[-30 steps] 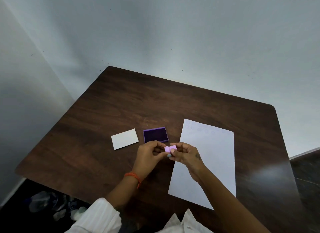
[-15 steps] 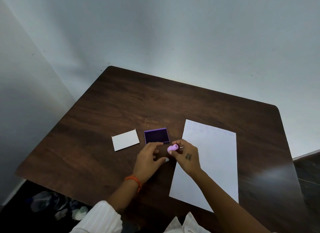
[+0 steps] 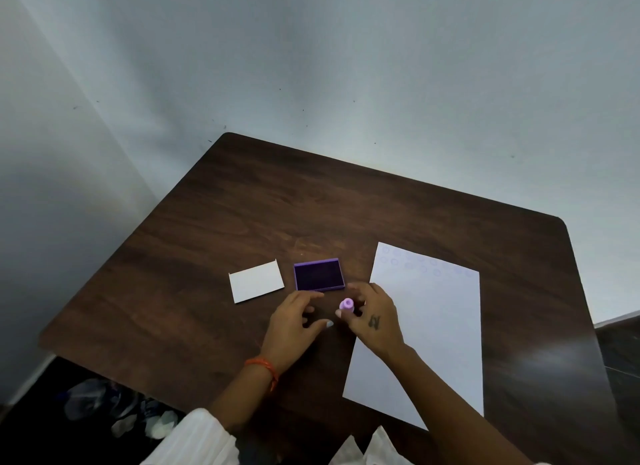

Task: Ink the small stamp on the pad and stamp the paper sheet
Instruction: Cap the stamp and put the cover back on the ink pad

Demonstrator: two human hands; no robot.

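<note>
A small pink stamp (image 3: 346,304) is pinched between the thumb and fingers of my right hand (image 3: 372,317), just in front of the open purple ink pad (image 3: 318,274). My left hand (image 3: 294,321) rests on the table beside it, fingers spread, holding nothing, its fingertips near the pad's front edge. The white paper sheet (image 3: 434,326) lies to the right, partly under my right forearm. Faint round stamp marks show along the sheet's far edge.
A white card-like lid (image 3: 256,281) lies left of the ink pad. All of it sits on a dark wooden table (image 3: 242,205) set into a corner of pale walls. Clutter lies on the floor at the lower left.
My left hand has let go of the stamp and drawn slightly left. My right hand alone holds the stamp now and has turned it, with its round end facing up.
</note>
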